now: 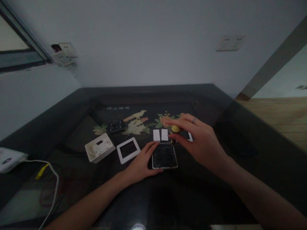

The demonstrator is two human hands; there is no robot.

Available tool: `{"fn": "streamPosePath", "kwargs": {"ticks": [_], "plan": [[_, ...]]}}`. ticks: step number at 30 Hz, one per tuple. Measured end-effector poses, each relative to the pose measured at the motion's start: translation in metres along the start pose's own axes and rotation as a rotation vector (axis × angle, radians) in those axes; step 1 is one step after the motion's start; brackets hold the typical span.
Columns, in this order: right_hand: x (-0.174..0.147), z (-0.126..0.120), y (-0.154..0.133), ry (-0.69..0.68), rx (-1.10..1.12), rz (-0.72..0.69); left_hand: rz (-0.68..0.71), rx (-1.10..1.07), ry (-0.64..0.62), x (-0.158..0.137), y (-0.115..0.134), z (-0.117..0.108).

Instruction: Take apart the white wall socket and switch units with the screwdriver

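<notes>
My right hand pinches a stubby screwdriver with a yellow top. Its shaft points down at the upper right corner of a white wall box with a black switch module in it. Whether the tip touches a screw is too small to tell. My left hand grips that box from its left side, fingers at the upper edge and thumb at the lower one. Just behind the box lie two small white rocker plates. Another white piece shows partly behind my right hand.
Left of my hand lie a white frame, an open white wall box and a second black module. A white device with a cable is at the far left of the dark glossy table. Wall sockets are behind.
</notes>
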State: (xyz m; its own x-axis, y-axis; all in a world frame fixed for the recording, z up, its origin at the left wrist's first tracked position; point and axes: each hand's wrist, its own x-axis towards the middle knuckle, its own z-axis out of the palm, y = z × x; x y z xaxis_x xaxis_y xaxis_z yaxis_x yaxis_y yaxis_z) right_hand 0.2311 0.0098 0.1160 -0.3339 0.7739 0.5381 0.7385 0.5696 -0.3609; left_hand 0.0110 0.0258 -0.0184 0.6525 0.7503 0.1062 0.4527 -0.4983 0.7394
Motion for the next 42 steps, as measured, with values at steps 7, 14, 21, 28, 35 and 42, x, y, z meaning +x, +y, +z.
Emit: {"fn": "streamPosePath", "kwargs": {"ticks": [7, 14, 21, 28, 35, 42], "plan": [[-0.001, -0.009, 0.002, -0.076, 0.116, -0.026, 0.01, 0.009, 0.014, 0.0, -0.002, 0.001], [0.001, -0.005, 0.0, -0.028, 0.075, -0.003, 0.002, -0.001, 0.01, 0.0, 0.0, 0.001], [-0.001, -0.004, 0.003, -0.01, -0.064, -0.035, 0.004, 0.007, 0.002, 0.001, -0.001, 0.001], [-0.001, -0.002, 0.0, 0.034, -0.06, -0.017, 0.007, 0.001, 0.008, 0.0, 0.0, 0.0], [-0.002, -0.009, 0.001, -0.138, 0.102, -0.042, 0.004, 0.012, -0.003, 0.001, -0.001, 0.0], [0.0, -0.002, 0.001, -0.055, -0.047, -0.017, 0.002, 0.009, -0.003, 0.0, 0.0, 0.0]]}}
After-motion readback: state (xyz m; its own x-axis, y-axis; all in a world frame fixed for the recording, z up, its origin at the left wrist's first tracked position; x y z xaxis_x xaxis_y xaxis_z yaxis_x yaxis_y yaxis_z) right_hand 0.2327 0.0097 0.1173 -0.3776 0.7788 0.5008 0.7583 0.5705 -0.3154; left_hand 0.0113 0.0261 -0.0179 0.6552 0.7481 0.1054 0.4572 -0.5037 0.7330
